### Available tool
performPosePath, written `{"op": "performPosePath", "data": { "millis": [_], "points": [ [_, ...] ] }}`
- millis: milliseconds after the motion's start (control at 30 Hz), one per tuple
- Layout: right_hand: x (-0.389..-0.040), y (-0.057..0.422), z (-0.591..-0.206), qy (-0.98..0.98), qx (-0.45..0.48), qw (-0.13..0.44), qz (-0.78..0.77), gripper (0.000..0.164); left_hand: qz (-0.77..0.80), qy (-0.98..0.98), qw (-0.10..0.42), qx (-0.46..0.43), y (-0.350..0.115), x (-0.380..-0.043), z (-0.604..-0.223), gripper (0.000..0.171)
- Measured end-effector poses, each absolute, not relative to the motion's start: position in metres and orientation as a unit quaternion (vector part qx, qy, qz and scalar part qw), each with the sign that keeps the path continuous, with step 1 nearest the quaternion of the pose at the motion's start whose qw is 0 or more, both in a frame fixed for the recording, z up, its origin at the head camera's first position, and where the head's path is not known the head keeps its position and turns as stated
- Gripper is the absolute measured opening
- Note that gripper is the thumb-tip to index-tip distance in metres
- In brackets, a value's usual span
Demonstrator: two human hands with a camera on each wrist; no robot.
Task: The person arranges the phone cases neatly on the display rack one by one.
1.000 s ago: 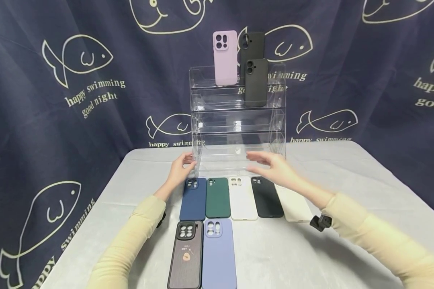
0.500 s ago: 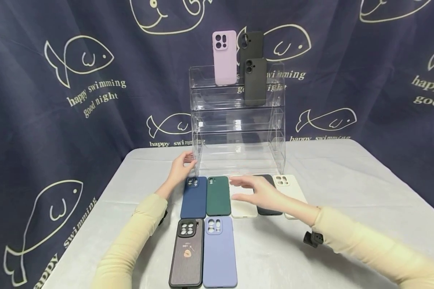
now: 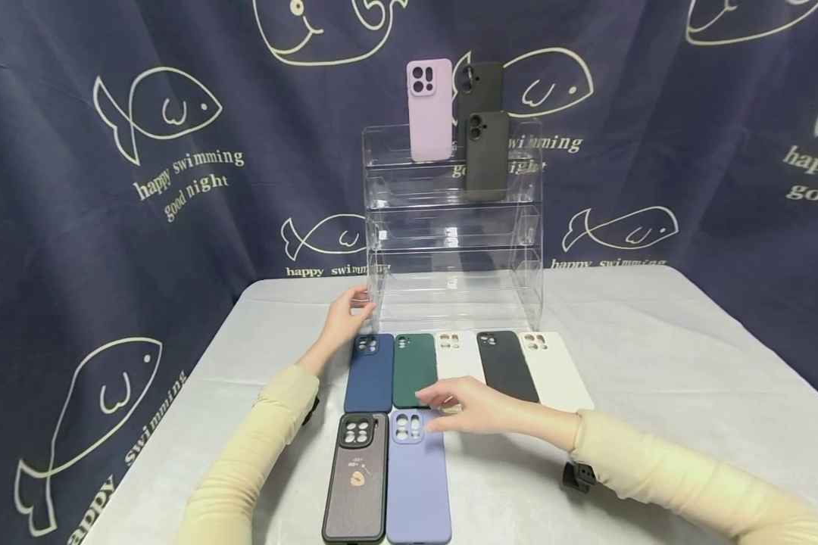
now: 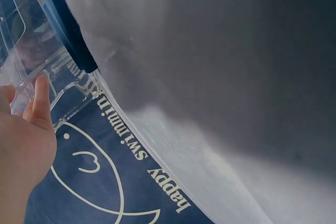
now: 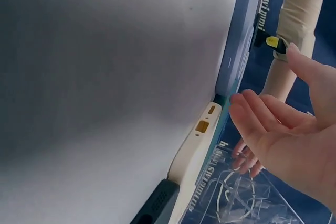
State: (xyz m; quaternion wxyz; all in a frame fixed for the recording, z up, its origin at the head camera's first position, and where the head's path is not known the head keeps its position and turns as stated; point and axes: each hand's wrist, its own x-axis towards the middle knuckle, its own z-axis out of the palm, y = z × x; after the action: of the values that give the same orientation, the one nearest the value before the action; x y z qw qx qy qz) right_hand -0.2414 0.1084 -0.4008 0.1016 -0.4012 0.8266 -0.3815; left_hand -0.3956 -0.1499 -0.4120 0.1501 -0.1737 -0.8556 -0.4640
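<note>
My left hand holds the lower left side of a clear tiered display rack; in the left wrist view its fingers are at the rack's side panel. Over the top end of a periwinkle phone case hovers my right hand, fingers loosely bent and nothing in them. Beside that case lies a dark case with a small picture. A row behind holds a blue case, a green case, a white case, a black case and a cream case.
On the rack's upper tiers stand a pink case and two black ones, the front black case overlapping the rear one. A pale cloth covers the table. A dark blue fish-print curtain hangs behind.
My right hand has come from in front of the rack, back over the row of cases and toward the periwinkle case. My left hand has stayed at the rack's side.
</note>
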Motion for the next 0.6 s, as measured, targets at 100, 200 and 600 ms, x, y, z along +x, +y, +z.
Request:
{"op": "performPosePath", "data": {
  "millis": [100,200,600],
  "points": [
    [-0.239,0.108,-0.402,0.827,-0.401,0.113,-0.378,0.049,-0.462,-0.857,0.151,-0.173,-0.149,-0.395,-0.411,0.042],
    [-0.239,0.108,-0.404,0.827,-0.400,0.114,-0.378,0.049,-0.462,-0.856,0.152,-0.174,-0.149,-0.394,-0.410,0.042],
    [-0.234,0.108,-0.411,0.830,-0.395,0.091,-0.383,0.044,-0.461,-0.859,0.144,-0.171,-0.148,-0.394,-0.410,0.042]
  ]
}}
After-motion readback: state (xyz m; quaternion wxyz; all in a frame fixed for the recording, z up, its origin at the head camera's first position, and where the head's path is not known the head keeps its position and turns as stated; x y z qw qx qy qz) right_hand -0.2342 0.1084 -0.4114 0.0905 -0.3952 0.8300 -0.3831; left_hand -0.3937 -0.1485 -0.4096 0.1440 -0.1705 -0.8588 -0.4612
